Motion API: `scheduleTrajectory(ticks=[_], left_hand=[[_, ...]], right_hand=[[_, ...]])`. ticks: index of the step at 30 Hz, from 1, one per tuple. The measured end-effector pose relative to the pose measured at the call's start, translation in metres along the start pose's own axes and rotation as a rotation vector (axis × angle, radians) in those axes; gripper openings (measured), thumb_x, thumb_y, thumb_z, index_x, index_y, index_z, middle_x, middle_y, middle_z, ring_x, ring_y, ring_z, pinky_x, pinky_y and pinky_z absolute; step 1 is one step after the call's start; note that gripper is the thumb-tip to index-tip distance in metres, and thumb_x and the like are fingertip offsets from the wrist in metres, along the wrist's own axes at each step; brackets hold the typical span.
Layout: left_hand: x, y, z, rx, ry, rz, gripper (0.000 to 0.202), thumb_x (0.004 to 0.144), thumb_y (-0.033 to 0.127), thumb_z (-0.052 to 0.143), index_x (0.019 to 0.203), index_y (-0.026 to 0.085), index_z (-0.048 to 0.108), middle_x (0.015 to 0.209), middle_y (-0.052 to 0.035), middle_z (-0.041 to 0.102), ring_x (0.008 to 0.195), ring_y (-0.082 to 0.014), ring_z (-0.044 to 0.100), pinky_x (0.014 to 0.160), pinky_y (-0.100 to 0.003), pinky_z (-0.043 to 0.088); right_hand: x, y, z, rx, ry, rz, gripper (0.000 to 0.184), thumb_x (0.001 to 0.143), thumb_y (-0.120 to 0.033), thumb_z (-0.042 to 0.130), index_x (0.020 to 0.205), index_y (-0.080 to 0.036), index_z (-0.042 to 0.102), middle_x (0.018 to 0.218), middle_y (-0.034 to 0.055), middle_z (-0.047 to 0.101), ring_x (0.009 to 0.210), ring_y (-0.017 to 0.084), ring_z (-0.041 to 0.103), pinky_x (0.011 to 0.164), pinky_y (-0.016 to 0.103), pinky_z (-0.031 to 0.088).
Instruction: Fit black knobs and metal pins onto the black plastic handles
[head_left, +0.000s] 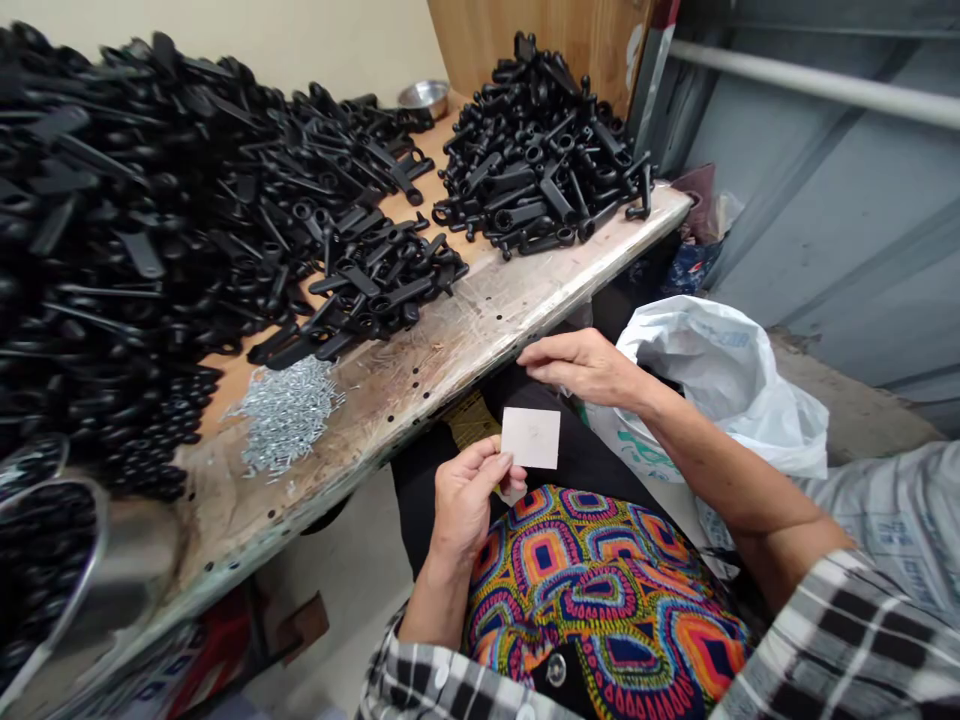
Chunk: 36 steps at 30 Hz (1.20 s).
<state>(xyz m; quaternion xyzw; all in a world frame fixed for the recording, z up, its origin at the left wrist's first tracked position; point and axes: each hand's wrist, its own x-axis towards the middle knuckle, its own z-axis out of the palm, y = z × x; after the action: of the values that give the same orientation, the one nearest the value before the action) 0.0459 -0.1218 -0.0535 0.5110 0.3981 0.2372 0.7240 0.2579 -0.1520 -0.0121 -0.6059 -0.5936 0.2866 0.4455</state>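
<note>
My left hand (472, 490) grips a small white square card (531, 438) between thumb and fingers, above my lap. Faint marks show in the middle of the card. Up and to the right of it, my right hand (574, 362) hovers by the front edge of the worktable (457, 345). Its fingers are stretched out and slightly curved, and I see nothing in them. On the table, the nearest parts are a small heap of black plastic handle-like pieces (382, 280) and a pile of small silvery screws or pins (289, 415).
A large mound of black parts (135, 190) covers the table's left; another heap (536, 160) lies at the far right. A metal bowl (424, 97) sits at the back. At lower left stands a metal container (139, 550) of black pieces. An open white plastic bag (720, 380) stands right.
</note>
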Motion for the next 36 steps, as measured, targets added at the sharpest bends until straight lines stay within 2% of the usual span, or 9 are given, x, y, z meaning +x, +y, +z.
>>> scheduleTrajectory(ticks=[3,7,15,19,25,28,30,33,36], left_hand=[[0.001,0.0,-0.002,-0.02,0.022,0.007,0.023,0.069,0.026,0.064,0.087,0.011,0.065,0.058,-0.0031,0.064,0.048,-0.0108,0.055,0.047,-0.021,0.039],[0.004,-0.002,-0.004,-0.037,0.015,0.002,0.023,0.069,0.026,0.064,0.087,0.011,0.065,0.058,-0.003,0.064,0.048,-0.0104,0.055,0.047,-0.021,0.04],[0.006,-0.004,-0.005,-0.073,0.009,-0.012,0.023,0.07,0.025,0.065,0.088,0.012,0.065,0.058,-0.0025,0.064,0.048,-0.0104,0.055,0.048,-0.021,0.039],[0.005,-0.007,-0.007,-0.084,-0.012,-0.013,0.023,0.071,0.024,0.063,0.09,0.012,0.064,0.059,-0.0025,0.064,0.049,-0.0103,0.055,0.048,-0.021,0.038],[0.002,-0.012,-0.007,-0.131,-0.061,-0.066,0.022,0.072,0.023,0.063,0.09,0.011,0.064,0.06,-0.003,0.063,0.05,-0.0105,0.054,0.049,-0.022,0.038],[0.002,-0.015,-0.007,-0.236,-0.143,-0.141,0.022,0.072,0.021,0.061,0.091,0.01,0.063,0.055,-0.0019,0.06,0.046,-0.0098,0.052,0.048,-0.021,0.037],[0.003,-0.02,-0.006,-0.366,-0.252,-0.206,0.023,0.07,0.02,0.061,0.091,0.01,0.063,0.048,0.0002,0.055,0.042,-0.009,0.048,0.045,-0.021,0.036],[0.004,-0.03,-0.003,-0.52,-0.411,-0.296,0.028,0.067,0.021,0.062,0.093,0.009,0.062,0.045,0.0016,0.051,0.038,-0.0097,0.046,0.043,-0.022,0.036],[0.008,-0.04,-0.002,-0.501,-0.41,-0.333,0.03,0.067,0.025,0.063,0.091,0.007,0.062,0.054,-0.0045,0.059,0.044,-0.014,0.053,0.045,-0.025,0.04]], right_hand=[[-0.016,0.019,0.001,0.15,0.086,0.124,0.024,0.073,-0.02,0.051,0.089,-0.011,0.067,0.077,0.002,0.065,0.068,0.013,0.057,0.066,0.024,0.043],[-0.034,0.037,0.011,0.244,0.086,0.233,0.026,0.071,-0.02,0.053,0.091,-0.01,0.066,0.073,0.0032,0.064,0.066,0.012,0.056,0.064,0.025,0.044],[-0.038,0.046,0.035,0.405,0.028,0.203,0.03,0.069,-0.019,0.055,0.096,-0.011,0.065,0.074,0.0018,0.063,0.068,0.011,0.056,0.067,0.025,0.044],[-0.036,0.047,0.045,0.526,-0.011,0.21,0.032,0.069,-0.016,0.055,0.099,-0.012,0.064,0.082,0.0027,0.065,0.075,0.013,0.059,0.07,0.025,0.046],[-0.038,0.043,0.056,0.651,-0.081,0.24,0.04,0.072,-0.026,0.06,0.11,-0.013,0.06,0.093,0.005,0.066,0.082,0.014,0.06,0.074,0.026,0.047],[-0.041,0.042,0.058,0.738,-0.144,0.231,0.045,0.071,-0.027,0.063,0.115,-0.015,0.057,0.098,0.005,0.064,0.087,0.014,0.059,0.077,0.026,0.046],[-0.043,0.042,0.058,0.779,-0.153,0.224,0.04,0.07,-0.026,0.065,0.108,-0.015,0.061,0.094,0.0046,0.065,0.084,0.014,0.059,0.075,0.025,0.045],[-0.045,0.043,0.059,0.786,-0.111,0.183,0.019,0.068,-0.024,0.067,0.082,-0.011,0.067,0.082,0.0046,0.065,0.072,0.012,0.058,0.066,0.024,0.045],[-0.047,0.044,0.059,0.821,-0.085,0.203,0.012,0.068,-0.024,0.065,0.069,-0.011,0.064,0.07,0.003,0.063,0.06,0.012,0.056,0.06,0.025,0.045]])
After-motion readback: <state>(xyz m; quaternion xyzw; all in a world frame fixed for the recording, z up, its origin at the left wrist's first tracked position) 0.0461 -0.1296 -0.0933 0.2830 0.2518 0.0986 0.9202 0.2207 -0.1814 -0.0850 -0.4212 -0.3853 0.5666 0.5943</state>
